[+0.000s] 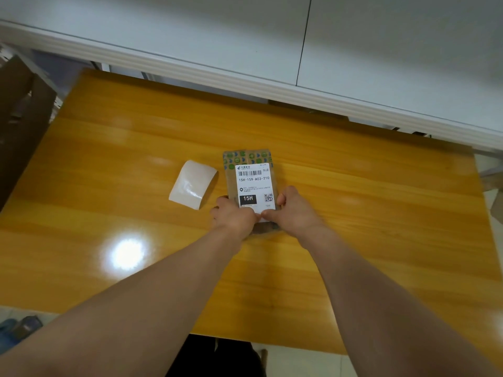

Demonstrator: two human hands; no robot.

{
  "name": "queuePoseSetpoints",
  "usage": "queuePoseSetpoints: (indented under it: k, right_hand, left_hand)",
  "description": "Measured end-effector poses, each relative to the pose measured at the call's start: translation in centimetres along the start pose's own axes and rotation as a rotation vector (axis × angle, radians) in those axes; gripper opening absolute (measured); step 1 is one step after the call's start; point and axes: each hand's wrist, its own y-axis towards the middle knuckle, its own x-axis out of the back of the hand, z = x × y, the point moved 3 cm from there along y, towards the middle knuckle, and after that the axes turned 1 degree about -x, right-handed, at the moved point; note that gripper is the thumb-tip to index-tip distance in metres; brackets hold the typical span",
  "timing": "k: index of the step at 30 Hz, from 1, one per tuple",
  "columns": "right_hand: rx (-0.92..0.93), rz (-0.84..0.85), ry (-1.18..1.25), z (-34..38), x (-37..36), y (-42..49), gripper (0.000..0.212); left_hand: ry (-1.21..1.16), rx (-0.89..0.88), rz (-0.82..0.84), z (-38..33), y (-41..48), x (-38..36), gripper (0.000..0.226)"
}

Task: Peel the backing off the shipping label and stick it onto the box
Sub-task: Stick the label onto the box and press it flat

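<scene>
The shipping label lies face up on the cardboard box, its peeled backing curled just left of the box. Left hand and right hand clasp the box's near end, thumbs pressing the label's near edge. Sticking looks nearly finished; next, probably firm smoothing toward the box's far end

Glossy yellow wooden table stands beside a white wall.

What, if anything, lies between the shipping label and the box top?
Nothing visible: the shipping label lies flat on the box; its peeled backing lies apart on the table. Left hand and right hand grip the box.
</scene>
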Motion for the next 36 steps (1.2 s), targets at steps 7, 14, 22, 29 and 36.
queuePoseSetpoints:
  k: [7, 14, 22, 29, 36]
  right_hand:
    - [0.0, 0.068, 0.006, -0.3, 0.1, -0.7, 0.045]
    - [-0.119, -0.091, 0.074, 0.7, -0.4, -0.5, 0.045]
    - [-0.141, -0.196, 0.037, 0.6, -1.7, -0.5, 0.066]
    - [-0.116, -0.093, -0.046, 0.5, -1.4, -0.5, 0.074]
    - [-0.166, -0.007, -0.101, 0.8, -0.8, -0.7, 0.087]
  left_hand:
    - [-0.132, -0.03, 0.15, 0.3, -0.1, 0.3, 0.089]
    - [-0.319, 0.04, 0.213, 0.0, 0.2, 0.1, 0.082]
    - [-0.216, 0.017, 0.115, 0.0, 0.5, -0.1, 0.048]
    - [-0.313, -0.005, 0.281, 0.2, 0.1, 0.6, 0.05]
    - [-0.33, -0.07, 0.497, -0.2, -1.2, 1.8, 0.069]
